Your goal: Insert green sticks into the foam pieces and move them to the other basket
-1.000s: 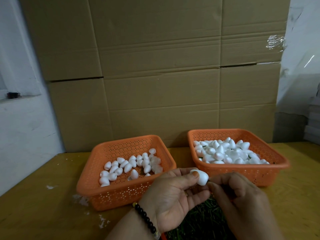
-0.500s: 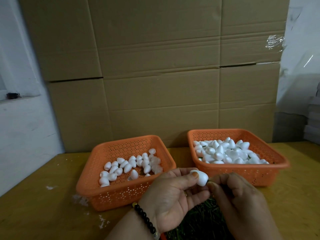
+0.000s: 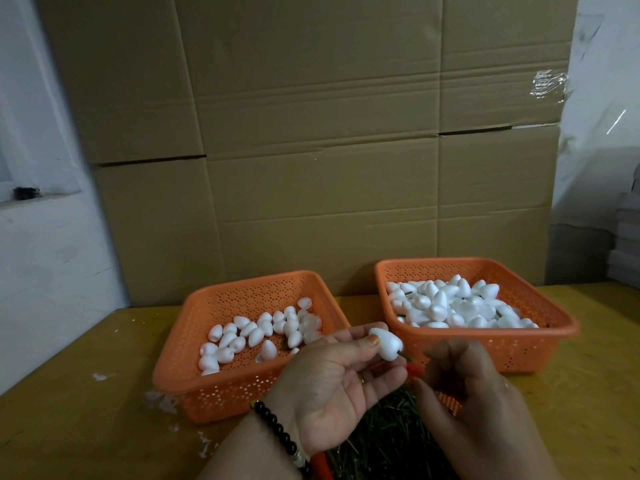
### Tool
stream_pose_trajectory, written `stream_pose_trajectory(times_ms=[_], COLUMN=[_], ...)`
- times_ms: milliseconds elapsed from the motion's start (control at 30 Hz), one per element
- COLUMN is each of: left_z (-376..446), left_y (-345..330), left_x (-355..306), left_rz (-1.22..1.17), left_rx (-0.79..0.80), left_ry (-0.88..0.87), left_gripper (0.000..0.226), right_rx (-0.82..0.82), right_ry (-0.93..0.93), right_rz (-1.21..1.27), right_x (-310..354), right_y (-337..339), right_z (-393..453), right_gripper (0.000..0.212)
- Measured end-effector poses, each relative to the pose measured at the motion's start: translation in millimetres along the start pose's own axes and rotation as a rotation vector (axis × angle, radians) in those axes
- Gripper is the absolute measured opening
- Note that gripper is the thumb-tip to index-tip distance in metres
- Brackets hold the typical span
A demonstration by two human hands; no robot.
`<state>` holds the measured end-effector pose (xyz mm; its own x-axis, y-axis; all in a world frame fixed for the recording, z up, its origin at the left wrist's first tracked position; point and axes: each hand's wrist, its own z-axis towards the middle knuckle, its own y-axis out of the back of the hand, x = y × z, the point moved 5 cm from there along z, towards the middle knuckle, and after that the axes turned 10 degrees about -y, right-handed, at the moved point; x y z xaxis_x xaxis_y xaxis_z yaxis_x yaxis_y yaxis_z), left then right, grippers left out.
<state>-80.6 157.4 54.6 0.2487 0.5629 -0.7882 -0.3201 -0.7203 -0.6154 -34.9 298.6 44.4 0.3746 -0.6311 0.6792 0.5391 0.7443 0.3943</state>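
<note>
My left hand pinches a white foam piece between thumb and fingers, in front of the two baskets. A thin green stick runs from the piece's lower end toward my right hand, whose curled fingers pinch it. The left orange basket holds several loose foam pieces. The right orange basket is heaped with foam pieces, some showing green sticks. A pile of green sticks lies on the table under my hands.
The yellow table carries white foam crumbs left of the left basket. Stacked cardboard boxes form a wall right behind the baskets. A white wall stands at the left.
The hands have drawn slightly apart, and a short length of green stick now shows between the foam piece and my right hand. The baskets have not moved.
</note>
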Motion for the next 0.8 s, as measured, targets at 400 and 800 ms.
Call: stream_pose_trajectory(times_ms=[400,800], left_z=[-1,0], left_y=[-8,-4], left_x=[-6,-5], left_rz=[-0.086,0.169], left_rx=[0.168,0.042], left_ry=[-0.135,-0.286], left_gripper=[0.031,0.035], right_rx=[0.217,0.618], right_ry=[0.248,0.2], right_rz=[-0.258,-0.471], right_x=[22,10], right_y=[-6,-28], right_z=[-8,-16], right_gripper=[0.021,0.04])
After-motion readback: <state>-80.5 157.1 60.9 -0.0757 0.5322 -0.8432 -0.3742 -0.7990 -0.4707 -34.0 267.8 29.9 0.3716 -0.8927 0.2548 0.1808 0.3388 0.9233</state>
